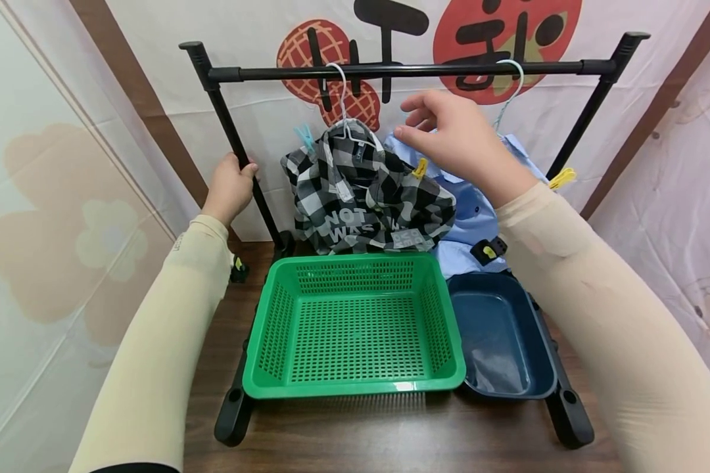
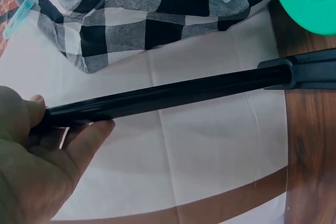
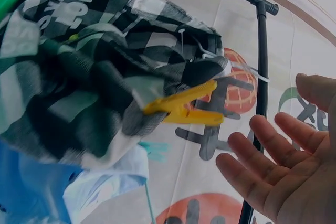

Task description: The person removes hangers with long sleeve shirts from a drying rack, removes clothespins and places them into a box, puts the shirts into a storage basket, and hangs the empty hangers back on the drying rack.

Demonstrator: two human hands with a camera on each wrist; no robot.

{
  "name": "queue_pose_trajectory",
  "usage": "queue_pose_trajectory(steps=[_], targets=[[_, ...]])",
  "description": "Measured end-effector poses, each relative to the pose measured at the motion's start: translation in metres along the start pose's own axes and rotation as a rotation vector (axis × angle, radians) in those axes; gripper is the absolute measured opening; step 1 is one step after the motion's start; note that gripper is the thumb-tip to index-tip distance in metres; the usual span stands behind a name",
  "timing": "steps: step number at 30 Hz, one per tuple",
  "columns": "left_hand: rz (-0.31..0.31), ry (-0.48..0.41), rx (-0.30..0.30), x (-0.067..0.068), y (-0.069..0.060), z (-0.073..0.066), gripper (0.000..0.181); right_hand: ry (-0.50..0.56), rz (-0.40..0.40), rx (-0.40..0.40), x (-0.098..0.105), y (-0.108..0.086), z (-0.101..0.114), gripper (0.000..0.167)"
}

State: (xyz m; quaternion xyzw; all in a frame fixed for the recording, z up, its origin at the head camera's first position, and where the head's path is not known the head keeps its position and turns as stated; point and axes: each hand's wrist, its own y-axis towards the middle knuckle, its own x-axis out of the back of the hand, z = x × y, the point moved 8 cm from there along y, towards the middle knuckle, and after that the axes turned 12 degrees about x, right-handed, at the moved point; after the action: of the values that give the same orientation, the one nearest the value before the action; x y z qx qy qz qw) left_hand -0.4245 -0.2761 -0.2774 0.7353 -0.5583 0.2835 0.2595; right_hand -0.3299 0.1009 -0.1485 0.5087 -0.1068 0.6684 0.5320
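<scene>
Left hand [image 1: 231, 189] grips the rack post [image 1: 263, 203], right hand [image 1: 452, 135] kinda loosely spread, plaid shirt [image 1: 369, 197] at its 8 o'clock, green basket [image 1: 357, 335] at shirt's 6, blue tub [image 1: 491, 332] at basket's 3, bottoms showing.

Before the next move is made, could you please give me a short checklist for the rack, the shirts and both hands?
1. Rack held: ok; the left hand grips the left upright.
2. Right hand free: ok; it holds nothing.
3. Checked shirt hung: ok; its white hanger is hooked over the rail.
4. Checked shirt clipped: ok; a yellow clip sits at one shoulder, a light-blue clip at the other.
5. Blue shirt fully in sight: not ok; the checked shirt and right arm cover parts.
6. Blue shirt firmly clipped at both shoulders: cannot tell.
</scene>
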Motion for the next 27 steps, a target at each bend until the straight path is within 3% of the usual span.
queue_pose_trajectory(steps=[14,27], targets=[[0.038,-0.044,0.008,-0.002,-0.001,0.004,0.035,-0.075,0.160,-0.102,-0.037,0.039,0.007,0.053],[0.067,-0.101,0.033,-0.006,0.001,0.008,0.034,-0.179,0.233,-0.145,-0.059,0.052,0.008,0.046]])
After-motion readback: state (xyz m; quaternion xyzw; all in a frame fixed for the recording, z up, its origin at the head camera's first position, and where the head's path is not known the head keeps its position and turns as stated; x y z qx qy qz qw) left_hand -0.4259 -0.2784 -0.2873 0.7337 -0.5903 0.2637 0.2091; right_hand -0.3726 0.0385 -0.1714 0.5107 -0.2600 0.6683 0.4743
